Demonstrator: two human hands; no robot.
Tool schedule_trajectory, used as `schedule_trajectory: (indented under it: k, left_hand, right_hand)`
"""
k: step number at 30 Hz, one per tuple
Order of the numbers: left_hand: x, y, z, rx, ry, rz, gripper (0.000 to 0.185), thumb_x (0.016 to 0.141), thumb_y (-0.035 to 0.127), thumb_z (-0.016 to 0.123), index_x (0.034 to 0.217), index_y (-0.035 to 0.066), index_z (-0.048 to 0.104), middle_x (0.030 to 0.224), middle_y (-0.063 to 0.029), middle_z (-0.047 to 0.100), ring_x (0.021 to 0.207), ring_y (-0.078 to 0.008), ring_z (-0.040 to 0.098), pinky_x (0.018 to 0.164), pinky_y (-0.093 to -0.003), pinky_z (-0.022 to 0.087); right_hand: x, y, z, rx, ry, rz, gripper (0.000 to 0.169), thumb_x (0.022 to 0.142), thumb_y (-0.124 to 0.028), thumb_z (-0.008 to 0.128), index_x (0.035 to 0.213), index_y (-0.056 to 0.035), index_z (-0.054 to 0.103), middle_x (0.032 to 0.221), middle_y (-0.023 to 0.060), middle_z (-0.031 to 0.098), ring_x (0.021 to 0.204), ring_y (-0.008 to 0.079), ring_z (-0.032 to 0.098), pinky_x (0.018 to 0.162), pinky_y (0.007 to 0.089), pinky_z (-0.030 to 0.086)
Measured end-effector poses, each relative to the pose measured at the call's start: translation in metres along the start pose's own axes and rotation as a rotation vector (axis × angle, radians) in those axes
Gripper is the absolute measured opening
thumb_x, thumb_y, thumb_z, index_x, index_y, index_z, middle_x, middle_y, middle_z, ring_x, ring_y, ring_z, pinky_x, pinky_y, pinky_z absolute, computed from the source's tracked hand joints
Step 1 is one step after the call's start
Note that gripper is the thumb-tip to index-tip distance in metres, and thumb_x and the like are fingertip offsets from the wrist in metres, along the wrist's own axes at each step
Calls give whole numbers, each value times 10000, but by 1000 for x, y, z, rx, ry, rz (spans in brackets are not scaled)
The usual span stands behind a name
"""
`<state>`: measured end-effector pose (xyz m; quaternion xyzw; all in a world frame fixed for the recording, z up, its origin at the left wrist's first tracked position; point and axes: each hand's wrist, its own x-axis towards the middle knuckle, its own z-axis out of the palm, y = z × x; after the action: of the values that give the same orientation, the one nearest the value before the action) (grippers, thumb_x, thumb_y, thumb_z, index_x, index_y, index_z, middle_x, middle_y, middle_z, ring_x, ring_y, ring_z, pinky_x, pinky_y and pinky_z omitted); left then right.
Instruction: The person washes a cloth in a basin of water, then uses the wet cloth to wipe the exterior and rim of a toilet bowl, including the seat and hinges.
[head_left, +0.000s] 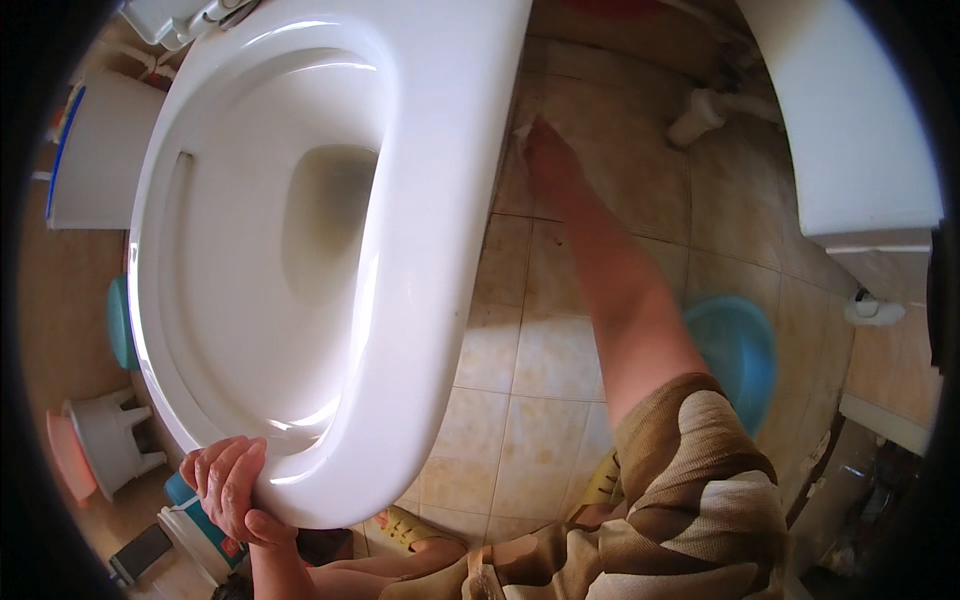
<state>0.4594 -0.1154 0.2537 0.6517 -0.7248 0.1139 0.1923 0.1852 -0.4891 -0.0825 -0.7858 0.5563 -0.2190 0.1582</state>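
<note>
A white ceramic toilet bowl (420, 300) with its seat raised or absent fills the left half, some water (337, 187) standing inside. My left hand (232, 487) grips the front rim, fingers curled over the edge and thumb below. Down past the bowl's right side stretches my right arm, bare below a brown and cream patterned sleeve (697, 465). Low at the tiled floor (555, 360), beside the toilet's base, my right hand (551, 146) presses a small white wad (526, 132), perhaps tissue or cloth. The fingers are dim and partly hidden.
A blue plastic basin (739, 356) is behind my right arm. A white fixture (847, 120) overhangs at right, near a white pipe fitting (697, 116). Left of the bowl are a white bin (109, 154), a stool (112, 442) and a bucket (196, 544). Yellow shoes (412, 527) are below me.
</note>
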Motion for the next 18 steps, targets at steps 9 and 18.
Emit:
schedule_trajectory:
  k: [9,18]
  left_hand:
    - [-2,-2,2,-18,6,-17,578,933,451,250,846,23,629,767,-113,629,716,-269,594,736,-408,387]
    - [1,4,0,13,20,-23,554,946,395,246,841,12,632,781,-114,634,724,-274,600,769,-405,397]
  right_hand:
    - [40,25,15,486,131,166,299,891,-104,462,1147,31,540,1227,236,505,1095,364,516,901,393,442]
    - [-77,-48,24,-2,-67,-53,282,873,-53,448,1126,0,560,1233,196,504,1143,328,473,988,389,397]
